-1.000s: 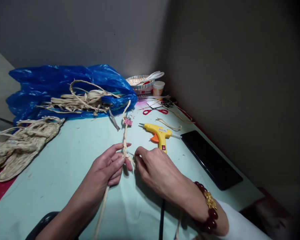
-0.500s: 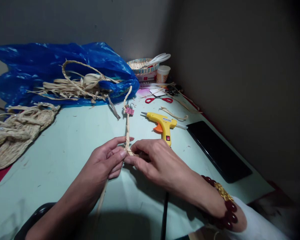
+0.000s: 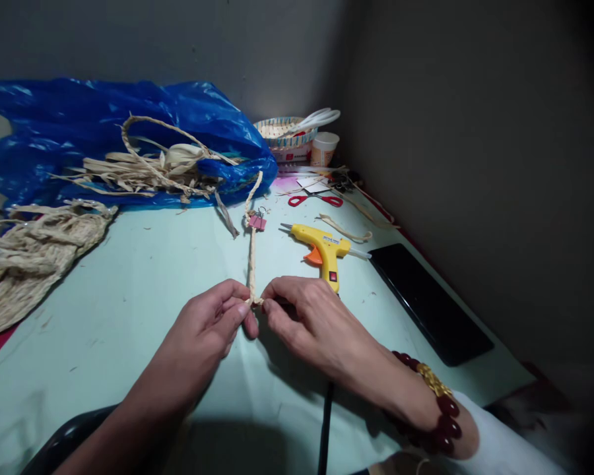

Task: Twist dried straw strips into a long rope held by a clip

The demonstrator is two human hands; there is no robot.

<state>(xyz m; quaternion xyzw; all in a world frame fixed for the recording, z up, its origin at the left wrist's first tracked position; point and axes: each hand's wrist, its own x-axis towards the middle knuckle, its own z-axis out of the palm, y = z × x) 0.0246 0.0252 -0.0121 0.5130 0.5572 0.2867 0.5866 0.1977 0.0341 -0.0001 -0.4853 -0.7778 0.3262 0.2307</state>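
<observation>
A pale braid [image 3: 252,260] of dried husk strips runs up the middle of the table. Near its far end a pink binder clip [image 3: 257,223] grips it. At the near end my left hand [image 3: 216,318] pinches a strand on the left side, with one finger stretched under the braid's end. My right hand [image 3: 304,313] pinches another strand on the right between thumb and forefinger. The strands spread apart between my fingertips. A beaded bracelet [image 3: 438,402] circles my right wrist.
Right of the braid lies a yellow glue gun [image 3: 324,247], with a black tablet-like slab [image 3: 428,303] beyond it. Red-handled scissors [image 3: 315,199], a paper cup [image 3: 323,149] and a basket [image 3: 282,132] sit behind. Left are a blue bag [image 3: 103,112] of husks and woven slippers [image 3: 44,264].
My fingertips have drawn slightly apart, pulling strands to both sides of the braid's end. My left forefinger has come off the braid's upper part and curled in.
</observation>
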